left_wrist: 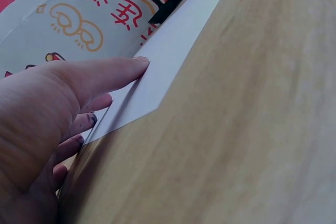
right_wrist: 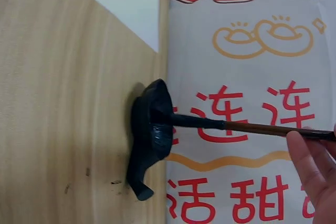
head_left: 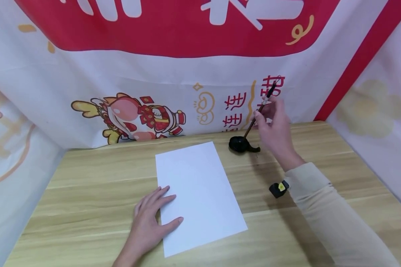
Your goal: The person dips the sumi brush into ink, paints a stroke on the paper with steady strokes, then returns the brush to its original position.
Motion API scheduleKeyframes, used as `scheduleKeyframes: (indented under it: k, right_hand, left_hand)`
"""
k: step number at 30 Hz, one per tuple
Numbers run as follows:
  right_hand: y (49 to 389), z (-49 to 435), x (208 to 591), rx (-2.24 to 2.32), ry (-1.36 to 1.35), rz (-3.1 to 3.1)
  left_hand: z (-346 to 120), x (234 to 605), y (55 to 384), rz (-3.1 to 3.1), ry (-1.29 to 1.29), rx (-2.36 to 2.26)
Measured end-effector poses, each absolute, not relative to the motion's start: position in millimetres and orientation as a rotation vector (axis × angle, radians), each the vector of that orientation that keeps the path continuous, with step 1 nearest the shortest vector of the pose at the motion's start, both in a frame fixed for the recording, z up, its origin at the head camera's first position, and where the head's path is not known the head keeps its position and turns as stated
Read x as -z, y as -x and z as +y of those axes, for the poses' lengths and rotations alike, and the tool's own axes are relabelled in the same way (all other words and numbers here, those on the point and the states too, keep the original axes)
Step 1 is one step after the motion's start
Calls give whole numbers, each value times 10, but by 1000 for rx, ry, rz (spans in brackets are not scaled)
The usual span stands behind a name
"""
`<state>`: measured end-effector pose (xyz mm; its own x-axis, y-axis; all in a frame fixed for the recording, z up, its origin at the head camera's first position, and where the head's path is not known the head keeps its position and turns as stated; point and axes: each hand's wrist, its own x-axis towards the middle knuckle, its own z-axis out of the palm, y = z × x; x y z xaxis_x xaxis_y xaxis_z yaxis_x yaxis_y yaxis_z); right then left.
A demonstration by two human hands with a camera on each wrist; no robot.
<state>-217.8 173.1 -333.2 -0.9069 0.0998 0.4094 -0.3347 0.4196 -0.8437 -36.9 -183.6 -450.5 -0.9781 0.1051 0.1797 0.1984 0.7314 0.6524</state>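
My right hand [head_left: 274,124] pinches the wooden handle of a writing brush [head_left: 254,120] near its upper part. The brush slants down, its tip inside a small black ink dish [head_left: 239,144] with a curved tail-like handle. In the right wrist view the brush [right_wrist: 257,128] enters the dish [right_wrist: 152,124], its bristles hidden by the dark bowl. A blank white sheet of paper [head_left: 197,193] lies on the wooden table, slightly turned. At its left edge my left hand [head_left: 148,218] rests with fingers spread, thumb and fingertips over the paper. Dark smudges mark two fingertips [left_wrist: 93,119] in the left wrist view.
A small black block-like object with a yellow mark [head_left: 278,189] sits on the table [head_left: 97,200] beneath the right sleeve [head_left: 334,211]. Behind the table hangs a printed cloth [head_left: 173,74] with red characters and a cartoon figure. Tiny dark specks [right_wrist: 115,182] dot the wood by the dish.
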Motion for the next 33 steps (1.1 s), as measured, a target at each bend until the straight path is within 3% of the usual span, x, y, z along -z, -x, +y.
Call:
scheduleKeyframes:
  k: [33]
  right_hand:
    - [2156,1688,3305,-1459,-205,-2154]
  left_hand:
    - [-1841,4510,365,-2803,237,1095]
